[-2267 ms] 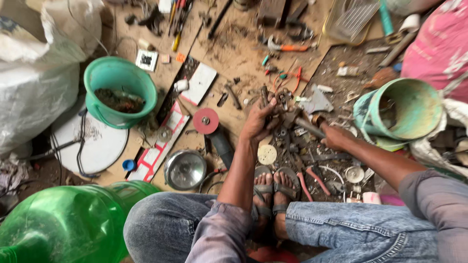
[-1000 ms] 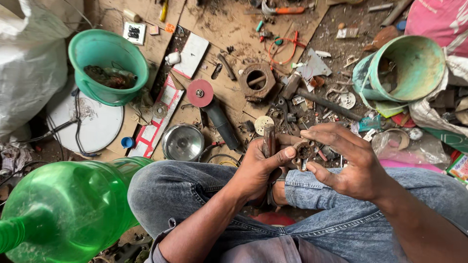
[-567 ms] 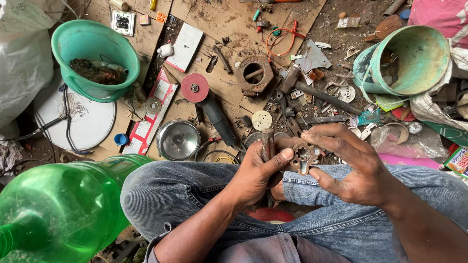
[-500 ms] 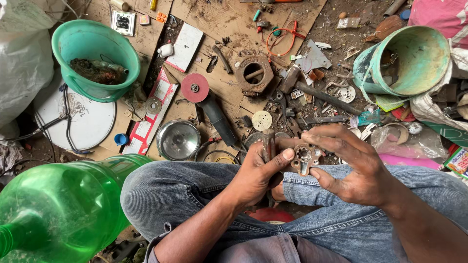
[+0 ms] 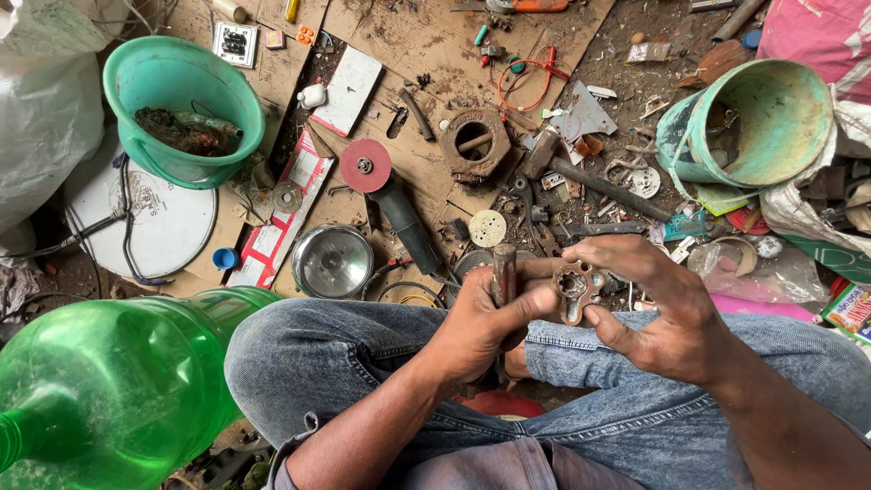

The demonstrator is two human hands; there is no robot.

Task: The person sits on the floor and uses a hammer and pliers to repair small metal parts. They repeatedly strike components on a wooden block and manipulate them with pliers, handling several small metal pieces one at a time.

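My left hand [image 5: 476,322] is closed around a dark rusty metal rod [image 5: 504,272] that stands up above my thumb. My right hand [image 5: 658,304] grips a small rusty metal fitting [image 5: 572,289] with a round hole, held right beside the rod over my knees. Both hands sit above my blue jeans [image 5: 363,363]. How the rod and the fitting join is hidden by my fingers.
On the floor lie an angle grinder with a red disc [image 5: 367,168], a round headlamp [image 5: 331,261], a large rusty nut [image 5: 474,145], a hammer [image 5: 581,172] and scattered scrap. Two teal buckets [image 5: 181,109] [image 5: 771,122] stand left and right. A green plastic bottle [image 5: 109,390] is at lower left.
My hands left the scrap pile on the floor and came up over my knees with the rod and the fitting. In the last second they stay nearly still.
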